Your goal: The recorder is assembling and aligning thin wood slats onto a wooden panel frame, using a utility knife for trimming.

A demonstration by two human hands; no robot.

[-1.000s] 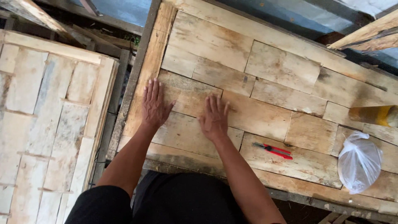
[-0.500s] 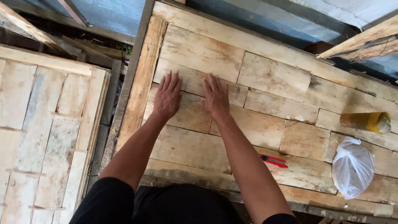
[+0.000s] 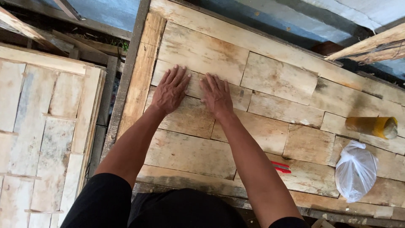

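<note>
My left hand [image 3: 171, 89] and my right hand [image 3: 217, 96] lie flat, palms down and fingers spread, side by side on a panel of pale wooden boards [image 3: 198, 52]. Both hands press a narrow board piece [image 3: 240, 98] in the middle rows of the panel, and neither holds anything. A red pencil-like tool [image 3: 282, 167] lies on the boards beside my right forearm, partly hidden by it.
A yellow cylinder [image 3: 372, 126] lies on its side at the right, with a knotted white plastic bag [image 3: 355, 170] below it. A second board panel [image 3: 42, 139] stands to the left across a gap. Loose timber [image 3: 371, 46] juts in at the top right.
Both hands have slid farther up the panel, away from me, staying flat. The view has shifted with them.
</note>
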